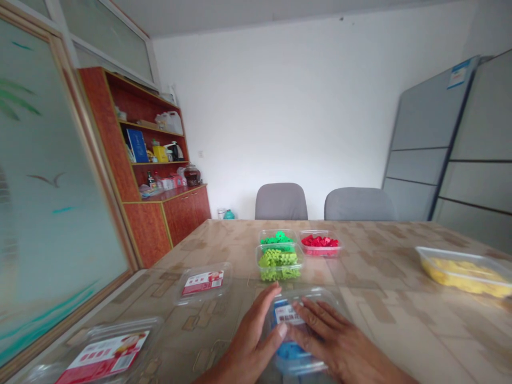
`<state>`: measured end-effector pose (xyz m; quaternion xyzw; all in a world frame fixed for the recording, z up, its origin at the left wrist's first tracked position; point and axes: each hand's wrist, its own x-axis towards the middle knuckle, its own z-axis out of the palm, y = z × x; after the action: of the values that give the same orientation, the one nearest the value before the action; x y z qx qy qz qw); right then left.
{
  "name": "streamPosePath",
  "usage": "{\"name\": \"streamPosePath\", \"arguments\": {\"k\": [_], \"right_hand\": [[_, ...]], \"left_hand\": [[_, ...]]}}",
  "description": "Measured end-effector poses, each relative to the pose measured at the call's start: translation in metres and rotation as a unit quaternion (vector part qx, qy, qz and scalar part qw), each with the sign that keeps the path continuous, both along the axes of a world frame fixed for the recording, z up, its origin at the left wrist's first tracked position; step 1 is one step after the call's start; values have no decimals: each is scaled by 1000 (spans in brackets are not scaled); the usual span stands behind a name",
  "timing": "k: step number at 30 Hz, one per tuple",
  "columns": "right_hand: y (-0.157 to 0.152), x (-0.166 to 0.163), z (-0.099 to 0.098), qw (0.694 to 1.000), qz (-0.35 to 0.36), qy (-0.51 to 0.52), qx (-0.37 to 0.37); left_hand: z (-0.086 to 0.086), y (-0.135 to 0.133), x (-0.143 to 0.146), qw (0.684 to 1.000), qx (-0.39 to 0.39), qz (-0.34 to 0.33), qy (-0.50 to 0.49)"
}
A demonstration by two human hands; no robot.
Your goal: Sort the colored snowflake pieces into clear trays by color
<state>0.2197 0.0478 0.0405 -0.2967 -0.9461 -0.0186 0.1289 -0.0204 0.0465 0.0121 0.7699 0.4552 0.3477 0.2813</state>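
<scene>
Blue-filled box point(293, 352) under both hands point(330, 333)

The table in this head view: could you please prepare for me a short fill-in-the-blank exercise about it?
1. The left hand and the right hand touch a clear container with ____ contents.
2. Just right of the green pieces, another container holds ____ pieces.
3. Yellow pieces lie to the ____ of the right hand.
4. Behind the table stand ____ gray chairs.

Missing words: blue; red; right; two.
</scene>
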Motion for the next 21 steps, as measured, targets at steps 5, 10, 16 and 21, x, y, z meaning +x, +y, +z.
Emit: {"name": "streamPosePath", "arguments": {"k": [5, 10, 16, 21], "right_hand": [[9, 42, -18, 999, -44, 29, 12], [13, 93, -24, 989, -145, 7, 19], [20, 175, -36, 972, -224, -6, 75], [15, 263, -32, 952, -291, 32, 89]], "left_hand": [[20, 2, 25, 980, 116, -99, 127], [29, 19, 91, 956, 127, -176, 199], [23, 39, 169, 939, 209, -183, 201], [35, 27, 195, 915, 212, -279, 200]]}}
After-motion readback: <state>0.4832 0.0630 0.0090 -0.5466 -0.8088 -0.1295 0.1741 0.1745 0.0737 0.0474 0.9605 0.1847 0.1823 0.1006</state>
